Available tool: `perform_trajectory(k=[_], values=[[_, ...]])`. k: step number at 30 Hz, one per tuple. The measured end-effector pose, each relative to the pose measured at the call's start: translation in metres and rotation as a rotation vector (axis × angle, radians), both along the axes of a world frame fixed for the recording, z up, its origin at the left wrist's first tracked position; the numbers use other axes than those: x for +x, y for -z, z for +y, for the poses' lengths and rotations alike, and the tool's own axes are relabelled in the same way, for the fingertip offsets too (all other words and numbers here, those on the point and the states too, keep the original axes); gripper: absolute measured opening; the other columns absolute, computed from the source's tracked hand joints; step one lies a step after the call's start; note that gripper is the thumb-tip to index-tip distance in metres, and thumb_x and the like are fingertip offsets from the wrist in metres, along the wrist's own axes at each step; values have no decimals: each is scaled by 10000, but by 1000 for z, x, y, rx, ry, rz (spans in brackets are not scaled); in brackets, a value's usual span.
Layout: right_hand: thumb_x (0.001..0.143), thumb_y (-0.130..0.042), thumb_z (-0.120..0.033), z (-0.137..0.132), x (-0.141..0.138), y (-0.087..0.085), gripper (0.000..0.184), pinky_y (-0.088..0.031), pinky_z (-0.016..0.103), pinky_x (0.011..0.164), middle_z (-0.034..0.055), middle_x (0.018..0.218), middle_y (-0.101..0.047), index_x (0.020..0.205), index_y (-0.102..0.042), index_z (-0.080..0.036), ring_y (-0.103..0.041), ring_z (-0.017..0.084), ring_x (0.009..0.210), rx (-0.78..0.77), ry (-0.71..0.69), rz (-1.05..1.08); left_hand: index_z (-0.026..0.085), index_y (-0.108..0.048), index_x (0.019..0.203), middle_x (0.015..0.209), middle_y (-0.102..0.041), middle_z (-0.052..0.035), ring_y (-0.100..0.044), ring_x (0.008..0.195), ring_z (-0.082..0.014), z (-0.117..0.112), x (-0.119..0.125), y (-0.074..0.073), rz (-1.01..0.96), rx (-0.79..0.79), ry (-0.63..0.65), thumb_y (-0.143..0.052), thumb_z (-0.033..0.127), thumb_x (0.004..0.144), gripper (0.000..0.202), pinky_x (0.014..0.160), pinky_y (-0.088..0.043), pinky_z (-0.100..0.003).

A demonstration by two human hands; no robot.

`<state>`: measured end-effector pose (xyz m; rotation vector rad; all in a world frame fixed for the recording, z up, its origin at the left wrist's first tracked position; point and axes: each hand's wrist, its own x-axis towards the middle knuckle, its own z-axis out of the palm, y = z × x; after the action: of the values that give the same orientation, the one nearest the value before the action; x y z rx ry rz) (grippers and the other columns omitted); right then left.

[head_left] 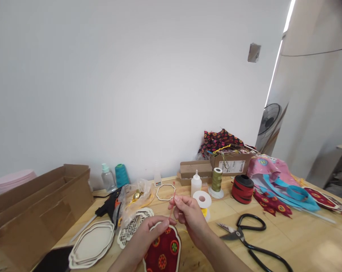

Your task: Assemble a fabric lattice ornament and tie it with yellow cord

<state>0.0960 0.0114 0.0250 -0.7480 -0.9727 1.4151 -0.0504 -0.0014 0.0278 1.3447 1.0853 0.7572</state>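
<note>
My right hand [189,215] is closed in a pinch on a thin orange-red cord [171,214]. The cord runs down to my left hand [150,236], whose thumb and fingers close on its lower end. Just below the left fingers is a panel of dark red patterned fabric in a pale wooden frame [162,257]. The left hand covers its upper left part, and I cannot tell whether the cord is fixed to it.
Open black-handled scissors [239,235] lie right of my hands. Ahead stand a white glue bottle [196,184], an olive thread spool [216,180] and a red ribbon roll [242,189]. Leftward are wooden plates [93,241], a glue gun [110,207] and a cardboard box [46,211].
</note>
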Motion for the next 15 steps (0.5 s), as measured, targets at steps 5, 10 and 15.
perform_trajectory(k=[5,10,15], values=[[666,-635,-403,0,0,1,295,-136,174,363,44,633,-608,655,-627,-108,-405,34,398,-35,-7,46,196,-695,837,634,-638,4,-547,631,-147,1,-2,-1,4,3,5,-602,482,646,356,578,-391,-224],[656,-650,-375,1,-1,3,268,-115,175,361,39,622,-608,656,-626,-108,-387,23,380,-69,-2,101,169,-693,831,576,-627,3,-536,584,-141,2,-1,-2,-36,-59,20,-605,493,637,387,564,-382,-227],[632,-666,-396,2,-1,3,289,-90,177,356,19,598,-585,645,-620,-111,-333,11,371,-110,6,157,167,-690,838,601,-640,-5,-546,603,-150,2,-2,1,5,-40,9,-603,509,629,410,588,-385,-238]])
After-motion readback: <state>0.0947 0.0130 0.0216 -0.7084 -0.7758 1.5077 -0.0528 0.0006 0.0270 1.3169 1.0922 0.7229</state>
